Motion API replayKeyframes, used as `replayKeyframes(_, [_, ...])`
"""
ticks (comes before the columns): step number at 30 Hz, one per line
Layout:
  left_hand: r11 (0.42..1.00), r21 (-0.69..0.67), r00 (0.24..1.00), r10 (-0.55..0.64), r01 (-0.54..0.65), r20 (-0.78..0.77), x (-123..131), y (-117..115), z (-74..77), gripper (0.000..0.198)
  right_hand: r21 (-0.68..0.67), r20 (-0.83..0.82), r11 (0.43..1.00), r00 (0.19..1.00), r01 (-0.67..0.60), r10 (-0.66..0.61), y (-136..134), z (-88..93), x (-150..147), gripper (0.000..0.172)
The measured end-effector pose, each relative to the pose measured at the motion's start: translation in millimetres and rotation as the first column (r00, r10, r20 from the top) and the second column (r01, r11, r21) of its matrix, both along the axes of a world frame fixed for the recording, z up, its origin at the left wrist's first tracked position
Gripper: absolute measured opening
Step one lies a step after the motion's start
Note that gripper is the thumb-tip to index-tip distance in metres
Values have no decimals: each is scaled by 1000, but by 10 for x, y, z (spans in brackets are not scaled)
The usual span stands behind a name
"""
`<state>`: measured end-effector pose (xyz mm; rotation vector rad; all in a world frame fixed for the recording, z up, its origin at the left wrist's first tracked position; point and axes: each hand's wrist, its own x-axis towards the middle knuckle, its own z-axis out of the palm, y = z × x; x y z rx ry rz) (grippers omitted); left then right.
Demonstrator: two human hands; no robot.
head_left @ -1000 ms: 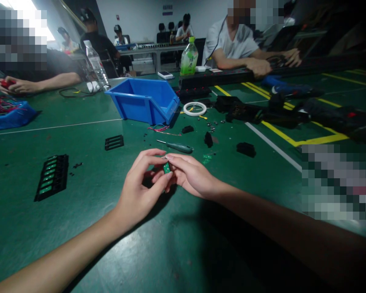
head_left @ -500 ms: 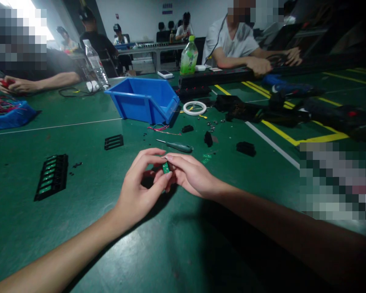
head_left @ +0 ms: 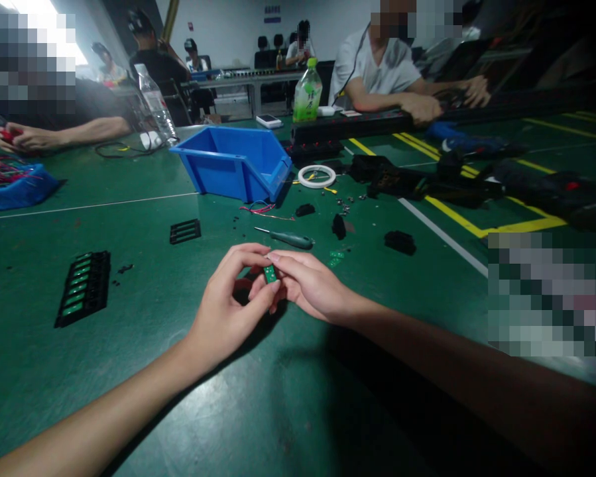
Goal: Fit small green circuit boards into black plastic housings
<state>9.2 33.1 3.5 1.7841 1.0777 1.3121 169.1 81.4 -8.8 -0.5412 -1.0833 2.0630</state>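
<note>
A small green circuit board is pinched between my hands, just above the green table. My left hand grips its lower end with the thumb and curls its fingers behind. From the other side, my right hand closes on its upper end with thumb and fingers. Fingers hide much of the board's back. Beyond my hands lies a screwdriver with a green handle. More small green boards rest just past my right hand. To the left is a black frame holding several green boards, and behind it a slotted black frame.
A blue bin stands beyond my hands, near a white ring and scattered screws. Black parts lie to the right. A bottle with green liquid stands farther back. Co-workers sit around the table, one in a white shirt.
My hands stay almost still on the green board, with only a very slight shift of the fingers. In the background, a person in black has raised an arm.
</note>
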Motion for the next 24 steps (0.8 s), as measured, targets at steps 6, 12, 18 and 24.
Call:
replayKeyframes(6, [1000,-16,1000,-9,10,27,5,-2,5,17,19,13,1000,1000,-2,2,-7,27,6,24])
replayKeyframes(12, [999,-44,997,-25,28,68,21,-3,8,17,29,15,1000,1000,-2,1,-10,36,0,26])
replayKeyframes(18, [998,-45,996,-38,42,83,14,0,-9,17,43,32,999,999,4,-6,-10,30,-3,28])
replayKeyframes(24, [999,-42,997,-28,32,78,4,-16,-13,14,47,32,999,999,0,-2,-9,5,5,28])
